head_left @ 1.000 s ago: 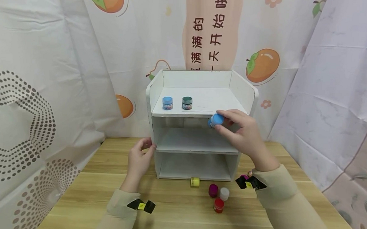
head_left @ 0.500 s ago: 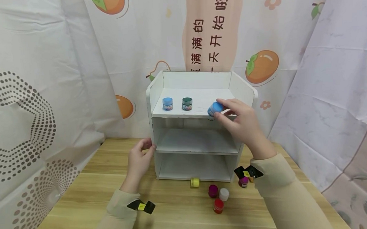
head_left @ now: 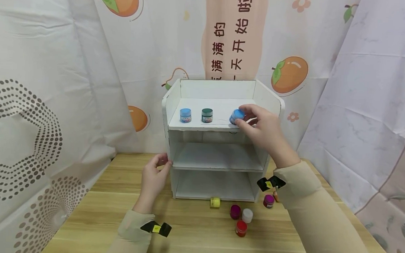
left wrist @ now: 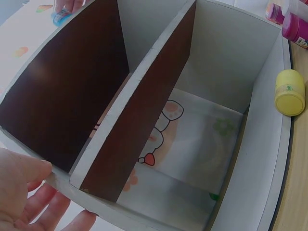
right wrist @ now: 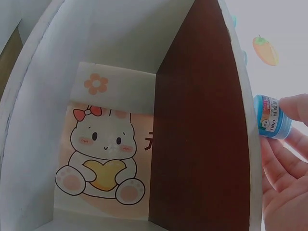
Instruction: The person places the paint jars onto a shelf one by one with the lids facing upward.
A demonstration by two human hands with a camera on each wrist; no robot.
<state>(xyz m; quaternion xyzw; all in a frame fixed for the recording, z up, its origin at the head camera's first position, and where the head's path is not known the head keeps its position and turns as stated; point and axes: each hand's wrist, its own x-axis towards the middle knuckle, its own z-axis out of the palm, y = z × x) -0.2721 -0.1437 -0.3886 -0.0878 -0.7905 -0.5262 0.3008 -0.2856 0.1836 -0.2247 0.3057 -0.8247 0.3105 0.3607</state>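
My right hand (head_left: 261,125) pinches a small blue paint jar (head_left: 236,116) between thumb and fingers. It is slightly tilted, low over the front right of the white shelf unit's (head_left: 218,167) top; contact with the board is unclear. In the right wrist view the jar's label (right wrist: 269,114) shows beside the board edge. Left of it on the top stand a dark green jar (head_left: 207,115) and a light blue jar (head_left: 185,115). My left hand (head_left: 154,177) touches the unit's left side; in the left wrist view its thumb (left wrist: 38,166) rests at the panel's front edge, fingers outside.
A yellow jar (head_left: 215,202) lies against the unit's base. On the wooden table (head_left: 185,237) are a dark magenta jar (head_left: 235,212), a white jar (head_left: 247,215), a red jar (head_left: 241,228) and a purple jar (head_left: 268,201). Patterned curtains (head_left: 323,119) hang behind and beside.
My right hand has raised the blue jar from in front of the top board's edge to over the board, making it more upright. My left hand stays at the side panel.
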